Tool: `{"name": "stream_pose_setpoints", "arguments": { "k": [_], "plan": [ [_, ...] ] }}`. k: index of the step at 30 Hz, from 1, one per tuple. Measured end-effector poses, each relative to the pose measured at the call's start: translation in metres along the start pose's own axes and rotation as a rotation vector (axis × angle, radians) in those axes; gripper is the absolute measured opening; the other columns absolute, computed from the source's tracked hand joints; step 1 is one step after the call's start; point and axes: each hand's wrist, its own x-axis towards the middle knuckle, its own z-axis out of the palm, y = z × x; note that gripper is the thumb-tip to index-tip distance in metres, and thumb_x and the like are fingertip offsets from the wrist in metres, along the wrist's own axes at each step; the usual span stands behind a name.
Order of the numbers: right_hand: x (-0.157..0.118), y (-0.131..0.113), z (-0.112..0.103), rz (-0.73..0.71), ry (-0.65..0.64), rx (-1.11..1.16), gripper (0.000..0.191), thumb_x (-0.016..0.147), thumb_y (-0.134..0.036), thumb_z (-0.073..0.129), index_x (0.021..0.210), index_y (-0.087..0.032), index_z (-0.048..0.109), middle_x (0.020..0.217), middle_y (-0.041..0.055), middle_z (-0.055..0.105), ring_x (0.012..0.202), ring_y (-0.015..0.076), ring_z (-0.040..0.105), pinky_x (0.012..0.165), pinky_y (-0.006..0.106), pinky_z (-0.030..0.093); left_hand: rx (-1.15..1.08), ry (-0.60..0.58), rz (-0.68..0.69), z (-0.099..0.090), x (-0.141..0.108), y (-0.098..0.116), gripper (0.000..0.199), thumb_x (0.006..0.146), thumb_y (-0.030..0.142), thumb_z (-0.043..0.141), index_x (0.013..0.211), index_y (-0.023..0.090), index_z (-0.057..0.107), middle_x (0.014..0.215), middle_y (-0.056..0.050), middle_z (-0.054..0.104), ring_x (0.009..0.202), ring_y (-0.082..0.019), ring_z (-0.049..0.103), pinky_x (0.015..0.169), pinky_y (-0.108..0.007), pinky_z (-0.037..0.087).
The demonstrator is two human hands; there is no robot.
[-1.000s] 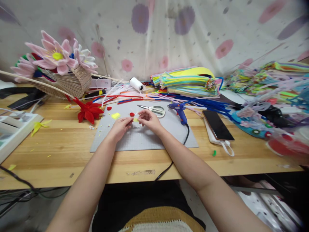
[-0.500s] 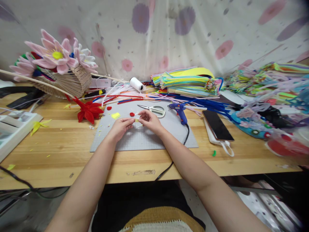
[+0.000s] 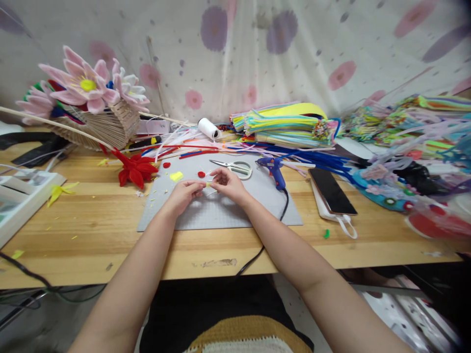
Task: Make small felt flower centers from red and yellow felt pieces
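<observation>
Over the grey cutting mat [image 3: 221, 215], my left hand [image 3: 187, 192] and my right hand [image 3: 228, 185] meet fingertip to fingertip. Both pinch a small yellow piece [image 3: 208, 185], largely covered by the fingers; a thin pale strand sticks out below it. Just behind the fingers lies a small red disc [image 3: 201, 174], with a second red disc further left. A yellow scrap [image 3: 176, 176] rests on the mat left of them. Scissors [image 3: 235, 168] lie closed behind my right hand. To the right is a blue glue gun [image 3: 273, 171] with a black cord.
A red fuzzy flower [image 3: 136, 169] lies left of the mat, near a basket [image 3: 110, 125] of pink flowers. Behind are a white thread spool [image 3: 208, 128] and bundled pipe cleaners [image 3: 287, 128]. A phone [image 3: 332, 191] sits right; a power strip [image 3: 25, 201] stands left.
My fingers have shifted very slightly around the yellow piece, and a little more of it shows between them. Everything else stays where it was.
</observation>
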Motion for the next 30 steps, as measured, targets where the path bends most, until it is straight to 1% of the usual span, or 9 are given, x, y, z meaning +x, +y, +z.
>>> {"name": "stream_pose_setpoints", "arguments": {
  "k": [2,6,9,15,20,24,30],
  "plan": [
    [-0.0004,-0.0002,-0.0001,0.004,-0.008,-0.008,0.037,0.064,-0.036,0.069,0.092,-0.019,0.053,0.068,-0.0036,0.055,0.054,0.0077,0.048,0.053,0.023,0.04,0.014,0.005,0.018,-0.0016,0.0006,-0.0002,0.02,0.048,0.028,0.076,0.062,0.015,0.071,0.07,-0.006,0.067,0.067,-0.013,0.055,0.061,-0.025,0.043],
    [-0.0004,-0.0004,-0.0009,-0.003,-0.005,-0.038,0.037,0.063,-0.036,0.069,0.092,-0.018,0.054,0.068,-0.0031,0.055,0.057,0.0084,0.049,0.055,0.023,0.039,0.147,0.0,0.038,-0.0043,0.0011,-0.0017,0.027,0.051,0.032,0.077,0.071,0.015,0.073,0.071,-0.005,0.067,0.061,-0.011,0.053,0.059,-0.025,0.041],
    [-0.0001,-0.0008,-0.0014,-0.009,-0.003,-0.051,0.035,0.063,-0.035,0.068,0.091,-0.018,0.054,0.068,-0.0031,0.055,0.057,0.0088,0.049,0.056,0.024,0.039,0.217,-0.015,0.049,-0.0042,0.0,-0.0014,0.029,0.053,0.035,0.077,0.074,0.016,0.073,0.066,-0.004,0.065,0.056,-0.01,0.049,0.056,-0.024,0.038],
    [-0.0001,-0.0026,-0.0011,-0.004,0.013,-0.069,0.033,0.063,-0.032,0.067,0.091,-0.019,0.054,0.068,-0.0039,0.055,0.057,0.0084,0.049,0.058,0.024,0.04,0.204,-0.01,0.062,-0.0022,-0.0013,0.0008,0.027,0.051,0.035,0.078,0.071,0.016,0.073,0.067,-0.005,0.066,0.054,-0.01,0.049,0.055,-0.025,0.038],
    [-0.0005,-0.0028,-0.0003,-0.007,0.026,-0.086,0.031,0.064,-0.029,0.065,0.091,-0.018,0.054,0.068,-0.0038,0.055,0.059,0.0089,0.05,0.06,0.024,0.04,0.156,0.005,0.069,-0.0036,0.0011,-0.0015,0.024,0.052,0.033,0.077,0.069,0.017,0.073,0.075,-0.007,0.068,0.06,-0.012,0.053,0.058,-0.025,0.041],
    [-0.0009,-0.0021,0.0001,-0.021,0.019,-0.088,0.032,0.064,-0.029,0.065,0.092,-0.018,0.054,0.069,-0.0034,0.055,0.06,0.0092,0.05,0.06,0.024,0.04,0.216,0.019,0.092,-0.0038,0.0011,-0.0015,0.026,0.05,0.033,0.078,0.07,0.016,0.073,0.073,-0.006,0.068,0.058,-0.011,0.051,0.058,-0.025,0.039],
    [-0.0009,-0.0011,0.0003,-0.02,0.007,-0.095,0.031,0.064,-0.03,0.065,0.091,-0.019,0.054,0.069,-0.0034,0.055,0.061,0.0096,0.051,0.06,0.024,0.04,0.279,0.005,0.137,-0.003,-0.0003,-0.0009,0.027,0.052,0.036,0.078,0.07,0.017,0.073,0.068,-0.005,0.066,0.061,-0.011,0.05,0.058,-0.024,0.037]
  ]
}}
